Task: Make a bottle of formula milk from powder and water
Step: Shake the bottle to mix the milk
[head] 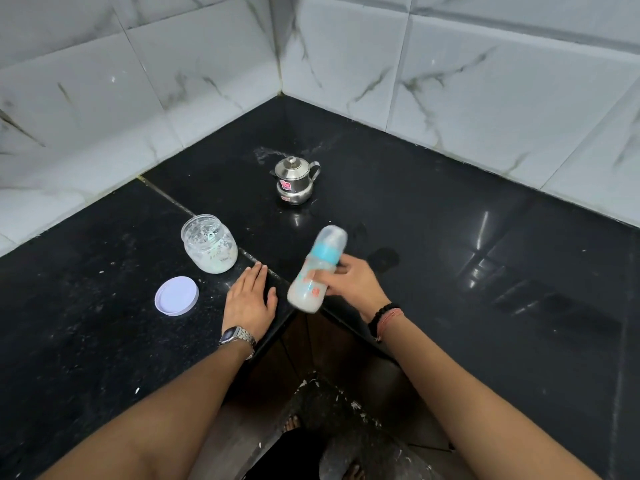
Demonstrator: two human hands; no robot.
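My right hand (353, 284) grips a baby bottle (317, 268) around its middle, above the inner corner of the black counter. The bottle has a blue collar and a clear cap, holds milky white liquid and tilts with its top away from me; it looks motion-blurred. My left hand (250, 299) lies flat on the counter, fingers together, holding nothing. Just beyond it stands an open clear jar (209, 243) with white powder at the bottom. The jar's pale lilac lid (176, 295) lies upside down on the counter to the left of my left hand.
A small steel pot with lid, spout and handle (295, 181) stands farther back near the corner. The L-shaped black counter (485, 271) meets white marble-look wall tiles (450, 81) on two sides. The floor and my feet show below the counter's inner edge.
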